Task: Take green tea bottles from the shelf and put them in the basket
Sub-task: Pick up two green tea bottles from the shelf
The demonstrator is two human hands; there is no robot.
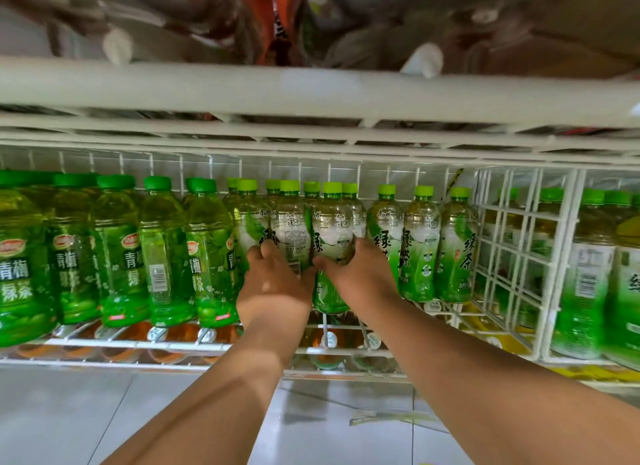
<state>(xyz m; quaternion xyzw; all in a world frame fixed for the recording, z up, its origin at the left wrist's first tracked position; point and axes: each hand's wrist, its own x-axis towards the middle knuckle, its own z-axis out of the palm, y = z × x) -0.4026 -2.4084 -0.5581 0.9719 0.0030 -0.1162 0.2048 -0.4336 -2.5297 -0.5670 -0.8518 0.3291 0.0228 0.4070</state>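
The left hand (pixel 273 284) is curling its grip round one green tea bottle (pixel 291 229) on the wire shelf (pixel 242 347); the right hand (pixel 360 274) is grasping its neighbour (pixel 332 236). No basket is showing. The smooth, waisted plastic could be slipping, and tight-packed neighbouring bottles beside each grip may topple.

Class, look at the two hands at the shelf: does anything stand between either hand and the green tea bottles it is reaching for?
Nothing visible does. The left hand already grips a clear plastic green tea bottle with a light green cap, and the right hand grips the neighbouring bottle. Both stand in the front row of the white wire shelf. The basket is out of view.
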